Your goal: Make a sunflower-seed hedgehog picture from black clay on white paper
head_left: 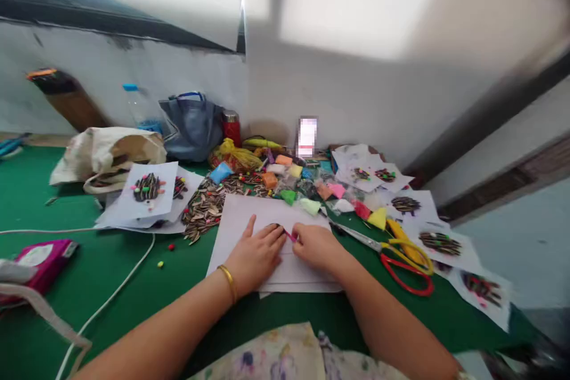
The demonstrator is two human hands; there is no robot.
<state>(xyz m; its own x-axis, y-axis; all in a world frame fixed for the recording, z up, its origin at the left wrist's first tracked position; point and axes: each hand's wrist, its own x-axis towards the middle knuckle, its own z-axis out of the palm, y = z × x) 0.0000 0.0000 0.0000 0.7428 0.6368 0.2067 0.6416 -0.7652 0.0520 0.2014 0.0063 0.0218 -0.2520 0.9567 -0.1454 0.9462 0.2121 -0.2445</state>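
A stack of white paper (240, 214) lies on the green table in front of me. My left hand (258, 252) rests flat on the top sheet with the thumb spread, a gold bangle on its wrist. Close to its fingertips is a small dark piece (276, 227), partly hidden. My right hand (314, 244) is closed in a pinch on a small thin pink strip (290, 237), whose kind I cannot make out. The strip points toward the dark piece by my left fingers.
Sunflower seeds (205, 206) and coloured clay packets (312, 206) lie behind the paper. Scissors (369, 241) with yellow and red handles are at right. Seed-decorated sheets (154, 190) lie at both sides. A white cable (129, 279) crosses the left.
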